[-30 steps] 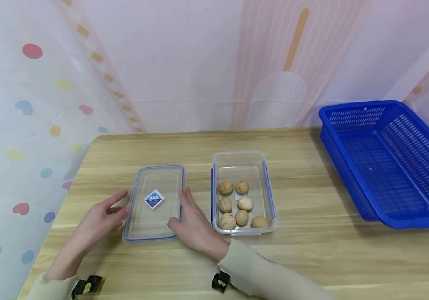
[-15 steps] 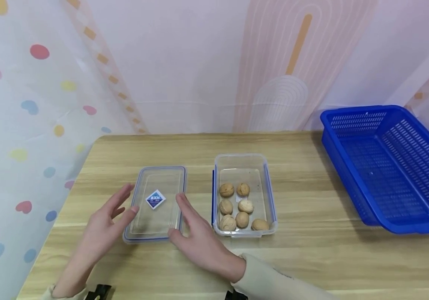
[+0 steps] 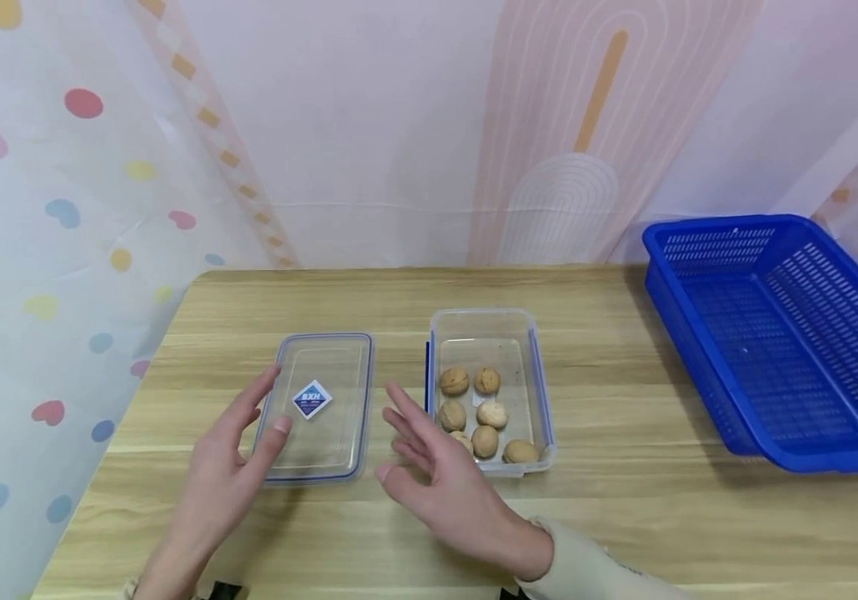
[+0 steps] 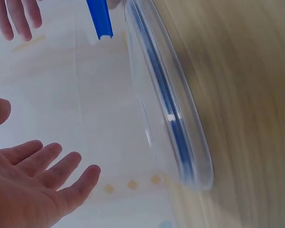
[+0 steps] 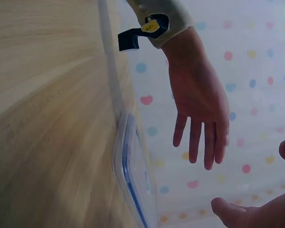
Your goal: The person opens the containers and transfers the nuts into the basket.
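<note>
A clear lid (image 3: pixel 339 433) with a blue seal and a diamond-shaped label lies flat on the table in the head view. My left hand (image 3: pixel 215 483) hovers at its left edge, fingers extended and overlapping the rim in this view; the left wrist view shows this hand (image 4: pixel 33 190) with nothing in it. Between the lid and a clear rectangular container (image 3: pixel 515 350) is my right hand (image 3: pixel 455 492), fingers loosely extended, holding nothing. Several walnuts (image 3: pixel 485 442) lie in the container's near half, one partly hidden by the right hand.
A blue perforated basket (image 3: pixel 744 392) stands at the right of the wooden table (image 3: pixel 601 517). Behind the table's back edge hangs a patterned cloth (image 3: pixel 399 150). A dark strap device (image 5: pixel 154 26) sits at the left sleeve cuff.
My right hand has drawn away from the lid's right edge toward the container. My left hand has shifted rightward and its fingers have straightened. The lid stays in place.
</note>
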Motion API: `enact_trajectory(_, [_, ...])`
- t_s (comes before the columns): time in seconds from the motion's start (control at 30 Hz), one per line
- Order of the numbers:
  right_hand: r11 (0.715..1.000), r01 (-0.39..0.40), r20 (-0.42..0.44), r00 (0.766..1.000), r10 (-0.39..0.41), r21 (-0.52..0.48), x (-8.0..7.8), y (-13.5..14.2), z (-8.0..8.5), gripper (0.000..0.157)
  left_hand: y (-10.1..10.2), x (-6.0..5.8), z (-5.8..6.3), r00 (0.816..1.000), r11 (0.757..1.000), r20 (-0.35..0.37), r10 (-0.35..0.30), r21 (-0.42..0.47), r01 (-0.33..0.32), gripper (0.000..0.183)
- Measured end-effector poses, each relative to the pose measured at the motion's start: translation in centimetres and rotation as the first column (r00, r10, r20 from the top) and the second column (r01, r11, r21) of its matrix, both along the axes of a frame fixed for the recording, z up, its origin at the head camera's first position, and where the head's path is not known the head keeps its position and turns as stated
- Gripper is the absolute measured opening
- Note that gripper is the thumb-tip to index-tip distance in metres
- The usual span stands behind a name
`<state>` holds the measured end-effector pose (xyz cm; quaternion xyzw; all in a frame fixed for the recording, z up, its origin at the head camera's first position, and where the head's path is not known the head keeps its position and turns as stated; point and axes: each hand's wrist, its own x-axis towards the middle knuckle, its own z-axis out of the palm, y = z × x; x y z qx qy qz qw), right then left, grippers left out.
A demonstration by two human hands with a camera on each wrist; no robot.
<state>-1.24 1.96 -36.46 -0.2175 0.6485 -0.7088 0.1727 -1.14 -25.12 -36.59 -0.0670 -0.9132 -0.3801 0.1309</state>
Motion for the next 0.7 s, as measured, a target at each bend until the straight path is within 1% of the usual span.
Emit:
enact_trajectory(0.1, [1.000, 0.014, -0.004, 1.000, -0.014, -0.028, -0.1, 0.9, 0.3, 0.077, 0.6, 0.1, 0.1, 1.000, 1.000, -0.005, -0.006, -0.009, 0.006, 0.059])
enact_trajectory(0.23, [0.997, 0.040, -0.021, 0.999, -0.042, -0.061, -0.3, 1.8, 0.8, 0.073, 1.4, 0.2, 0.2, 0.999, 0.999, -0.026, -0.041, -0.016, 0.041, 0.059])
enact_trajectory(0.4, [0.993, 0.095, -0.094, 0.990, -0.101, -0.065, -0.7, 3.1, 1.4, 0.069, 2.8, -0.1, 0.2, 0.993, 0.994, -0.054, -0.109, -0.033, 0.107, 0.062])
enact_trajectory(0.5, [0.990, 0.133, -0.144, 0.980, -0.139, -0.050, -1.0, 4.0, 1.7, 0.066, 3.7, -0.5, 0.1, 0.983, 0.986, -0.086, -0.162, -0.062, 0.157, 0.064])
enact_trajectory(0.57, [0.987, 0.156, -0.177, 0.971, -0.160, -0.033, -1.1, 4.5, 1.8, 0.066, 4.2, -0.9, 0.1, 0.973, 0.978, -0.120, -0.199, -0.088, 0.189, 0.063])
enact_trajectory(0.63, [0.984, 0.179, -0.208, 0.962, -0.177, -0.010, -1.1, 5.0, 1.8, 0.066, 4.7, -1.2, 0.0, 0.962, 0.970, -0.153, -0.227, -0.121, 0.210, 0.061])
enact_trajectory(0.7, [0.979, 0.202, -0.240, 0.952, -0.192, 0.016, -1.1, 5.5, 1.7, 0.066, 5.3, -1.5, 0.0, 0.954, 0.963, -0.169, -0.249, -0.147, 0.225, 0.060])
